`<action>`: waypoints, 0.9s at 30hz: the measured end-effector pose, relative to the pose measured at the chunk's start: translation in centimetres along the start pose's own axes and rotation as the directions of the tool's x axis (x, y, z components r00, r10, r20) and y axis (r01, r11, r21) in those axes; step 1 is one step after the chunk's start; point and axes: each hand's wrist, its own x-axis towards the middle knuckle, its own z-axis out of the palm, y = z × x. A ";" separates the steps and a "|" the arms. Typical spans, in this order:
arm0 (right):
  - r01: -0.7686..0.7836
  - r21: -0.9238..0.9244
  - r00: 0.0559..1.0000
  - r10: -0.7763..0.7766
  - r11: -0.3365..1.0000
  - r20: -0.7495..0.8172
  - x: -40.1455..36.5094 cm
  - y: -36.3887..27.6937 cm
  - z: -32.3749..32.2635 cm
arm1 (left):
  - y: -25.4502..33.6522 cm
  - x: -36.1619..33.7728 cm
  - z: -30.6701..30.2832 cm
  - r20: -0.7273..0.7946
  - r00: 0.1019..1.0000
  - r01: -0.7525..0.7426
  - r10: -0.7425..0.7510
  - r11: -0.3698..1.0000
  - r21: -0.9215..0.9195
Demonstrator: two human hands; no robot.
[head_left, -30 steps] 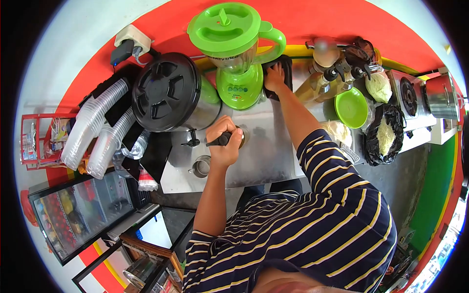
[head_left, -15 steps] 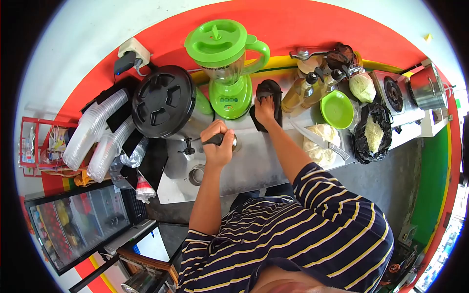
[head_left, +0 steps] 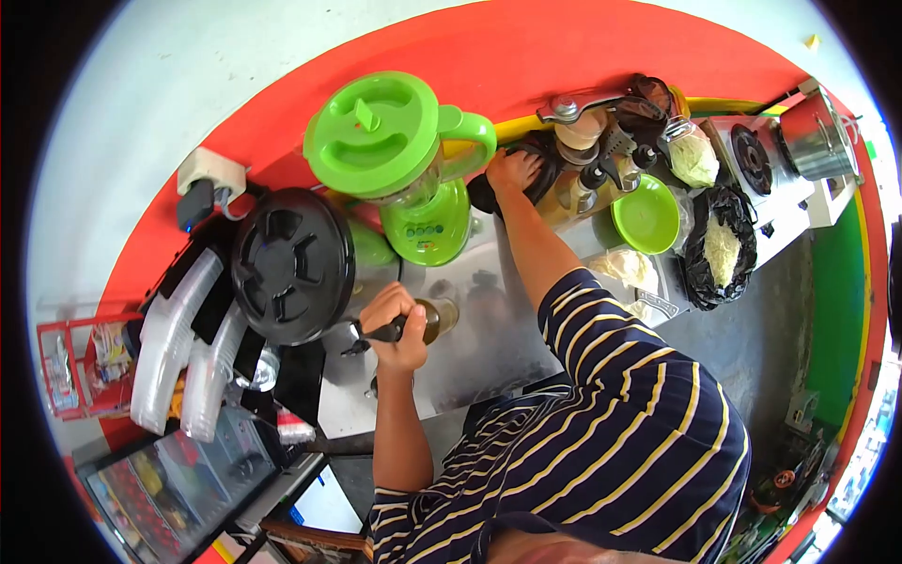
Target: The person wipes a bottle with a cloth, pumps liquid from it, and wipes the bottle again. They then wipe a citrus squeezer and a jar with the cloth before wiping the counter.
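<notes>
My left hand point(head_left: 396, 324) is closed around the black top of a brownish see-through item point(head_left: 440, 320), above the metal counter point(head_left: 498, 329). Its exact form is partly hidden by my fingers. Farther back, my right hand point(head_left: 515, 171) lies with its fingers stretched over a black item point(head_left: 540, 179), whose shape is hard to make out. The green blender point(head_left: 427, 226) stands between my hands, toward the wall. Bottles with black tops point(head_left: 583, 188) are just right of my right hand, beside a green bowl point(head_left: 646, 214).
A black-lidded container point(head_left: 293, 266) and stacked plastic cups point(head_left: 174, 348) are at the left. To the right are pale food point(head_left: 628, 268) with a knife, a black bag point(head_left: 721, 254), a cabbage point(head_left: 692, 158), a burner point(head_left: 752, 160) and a metal pot point(head_left: 816, 141).
The view has shifted. My right hand and the black item are farther back, nearer the wall and bottles. The item in my left hand is tilted so more of its brownish body shows.
</notes>
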 end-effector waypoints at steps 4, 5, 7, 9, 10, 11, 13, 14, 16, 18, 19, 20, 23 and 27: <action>0.056 -0.084 0.995 -0.063 0.995 -0.073 -0.1 -0.2 -0.1 | -0.6 1.5 0.0 0.027 1.000 -0.010 0.010 1.000 0.005; 0.126 -0.104 0.990 -0.132 0.987 -0.049 -0.7 0.2 -0.2 | -1.0 1.5 0.0 0.026 1.000 0.017 -0.017 1.000 0.019; 0.256 -0.075 0.966 -0.258 0.964 -0.024 -2.4 1.0 -0.3 | -1.1 2.0 0.3 0.085 0.996 -0.014 0.013 1.000 0.012; 0.317 0.018 0.948 -0.317 0.948 0.010 -4.5 1.8 -0.6 | -0.7 2.4 0.6 0.159 0.986 -0.054 0.050 0.998 0.016; 0.311 0.013 0.950 -0.312 0.950 0.002 -5.5 2.1 -0.5 | -0.7 2.4 0.6 0.164 0.985 -0.054 0.053 0.999 0.006; 0.294 0.000 0.956 -0.294 0.956 -0.011 -6.3 2.3 -0.5 | -0.6 2.3 0.5 0.173 0.983 -0.059 0.056 0.998 0.011; 0.234 0.027 0.971 -0.232 0.972 -0.063 -6.6 1.5 -0.9 | -0.7 1.8 0.3 0.155 0.985 -0.078 0.076 0.997 0.006; 0.223 0.029 0.973 -0.220 0.974 -0.073 -6.0 1.0 -1.1 | -0.7 1.7 0.1 0.168 0.982 -0.082 0.081 0.997 -0.001; 0.136 -0.027 0.990 -0.137 0.990 -0.040 -4.0 0.3 -1.0 | -0.8 1.5 -0.4 0.172 0.983 -0.054 0.055 0.998 -0.012; 0.121 -0.027 0.990 -0.122 0.992 -0.073 -1.9 -0.2 -0.8 | -0.7 1.8 -0.5 0.195 0.980 -0.042 0.044 0.999 -0.017; 0.117 -0.041 0.991 -0.119 0.992 -0.065 -1.0 -0.5 -0.7 | -0.8 1.9 -0.5 0.200 0.979 -0.041 0.045 0.999 -0.021; 0.113 -0.058 0.992 -0.116 0.992 -0.056 -0.6 -0.5 -0.7 | -0.9 2.0 -0.4 0.204 0.978 -0.039 0.044 0.999 -0.026; 0.275 -0.130 0.960 -0.280 0.953 -0.020 -1.5 0.5 -1.0 | -1.2 2.6 0.3 0.235 0.970 -0.052 0.058 0.998 -0.031; 0.568 -0.164 0.822 -0.548 0.807 0.155 -4.8 3.4 -1.9 | -1.3 2.9 0.2 0.279 0.960 -0.029 0.030 1.000 -0.010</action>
